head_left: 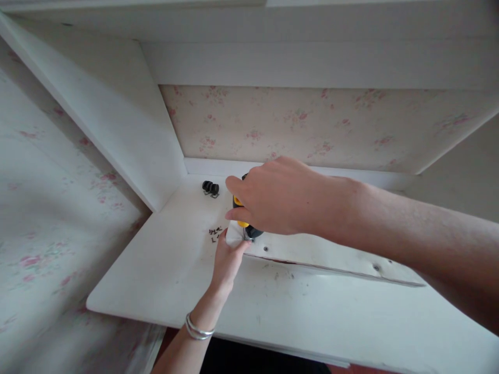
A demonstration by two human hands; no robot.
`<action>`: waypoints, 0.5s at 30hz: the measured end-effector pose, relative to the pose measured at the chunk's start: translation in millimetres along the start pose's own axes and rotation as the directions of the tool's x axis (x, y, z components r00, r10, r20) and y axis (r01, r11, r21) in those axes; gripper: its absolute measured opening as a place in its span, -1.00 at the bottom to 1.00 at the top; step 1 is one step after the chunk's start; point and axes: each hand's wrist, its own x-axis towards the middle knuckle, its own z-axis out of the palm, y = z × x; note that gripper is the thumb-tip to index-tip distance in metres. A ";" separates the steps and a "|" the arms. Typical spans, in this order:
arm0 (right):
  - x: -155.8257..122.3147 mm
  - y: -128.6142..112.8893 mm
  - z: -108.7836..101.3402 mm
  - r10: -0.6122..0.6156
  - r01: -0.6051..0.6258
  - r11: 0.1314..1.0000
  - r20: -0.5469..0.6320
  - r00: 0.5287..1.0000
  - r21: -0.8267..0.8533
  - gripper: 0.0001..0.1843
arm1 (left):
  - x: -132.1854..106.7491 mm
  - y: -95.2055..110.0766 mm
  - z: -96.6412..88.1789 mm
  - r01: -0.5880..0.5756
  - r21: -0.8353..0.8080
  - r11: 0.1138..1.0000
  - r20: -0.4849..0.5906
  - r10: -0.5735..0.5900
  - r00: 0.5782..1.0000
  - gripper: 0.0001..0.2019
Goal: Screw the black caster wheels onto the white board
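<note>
My right hand (278,196) is wrapped round the yellow and black handle of a screwdriver (242,224), held upright with its tip down on a white strip of wood (319,255) that lies across the white shelf board (171,270). My left hand (228,259), with a silver bangle on the wrist, pinches the left end of that strip right beside the screwdriver tip. A few small dark screws (214,234) lie loose just left of the hands. The strip shows a screw hole (265,249) near the tool.
A small black fitting (210,188) sits in the back left corner of the shelf. White side panels and a flowered back wall (312,124) close in the recess on three sides. Another hole (376,268) marks the strip further right.
</note>
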 end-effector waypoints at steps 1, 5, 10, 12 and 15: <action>-0.6 0.5 0.8 -0.004 0.003 0.999 -0.024 1.000 -0.035 -0.60 | 0.0 -0.3 1.3 -0.006 -0.002 1.000 -0.007 0.006 1.000 -0.51; -2.8 2.4 3.7 -0.004 0.000 0.998 -0.068 0.998 -0.058 -0.55 | -0.5 -1.0 5.0 0.019 0.014 1.000 -0.045 -0.019 0.999 -0.52; -5.0 2.1 3.1 0.007 -0.009 1.000 -0.050 0.999 -0.029 -0.58 | -0.3 -1.9 4.6 0.029 0.049 0.998 -0.060 -0.026 0.998 -0.54; -5.7 1.4 1.9 0.033 -0.033 0.999 -0.037 0.999 -0.002 -0.58 | 0.3 -3.5 4.0 0.017 0.058 0.998 -0.064 -0.013 0.998 -0.55; -6.2 1.3 1.3 0.051 -0.056 0.992 0.055 0.997 0.111 -0.62 | 1.2 -6.4 3.7 0.004 0.049 0.999 -0.068 0.000 0.998 -0.56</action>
